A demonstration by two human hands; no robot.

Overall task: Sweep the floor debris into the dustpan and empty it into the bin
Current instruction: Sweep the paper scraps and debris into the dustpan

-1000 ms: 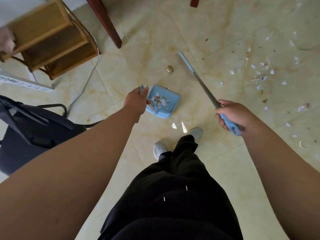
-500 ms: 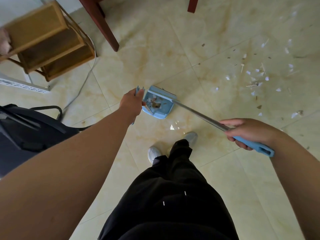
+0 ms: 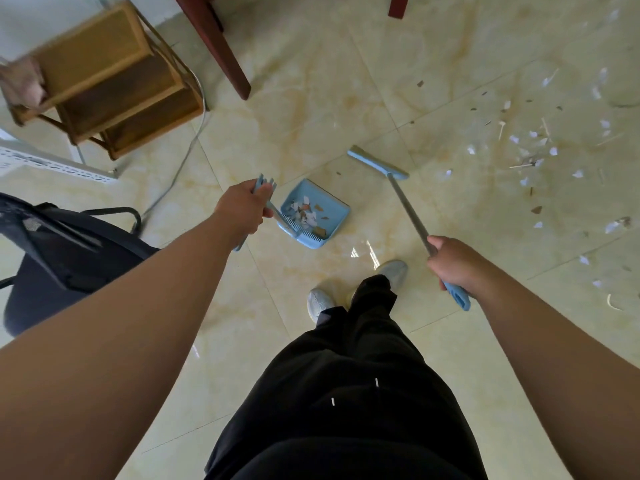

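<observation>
— So, where is the dustpan (image 3: 313, 214)?

— Low over the tiled floor (image 3: 311, 98), straight ahead of the person's pale shoes (image 3: 393, 271). Whether it rests on the tile or hangs just off it, I cannot tell. It is light blue, with a comb edge on its near side.

— Who holds it?

— The left hand (image 3: 242, 211), just left of the dustpan, has its fingers wrapped round the upright dustpan handle (image 3: 265, 187).

— Anything in it?

— Yes, white paper scraps and brown bits (image 3: 304, 213), mostly heaped near the comb edge.

— And the broom (image 3: 408, 209)?

— Its blue head (image 3: 377, 163) sits right of the dustpan and a little beyond it, apart from the pan's edge. The grey shaft runs back from there to the right hand (image 3: 457, 263), which grips the upper end where the blue grip begins. That hand is right of the dustpan and nearer the person. The two hands are well apart, with the pan between them.

— What is left on the floor?

— A loose scatter of white scraps, sticks and brown flecks (image 3: 533, 150), well to the right of the dustpan, past the broom head.

— Anything else around?

— Left of the dustpan and beyond it stands a wooden shelf unit (image 3: 104, 84), with a grey cable (image 3: 180, 161) trailing across the tile. A reddish furniture leg (image 3: 218, 46) stands beyond the dustpan, and a black chair (image 3: 69, 244) is off to its left.
</observation>
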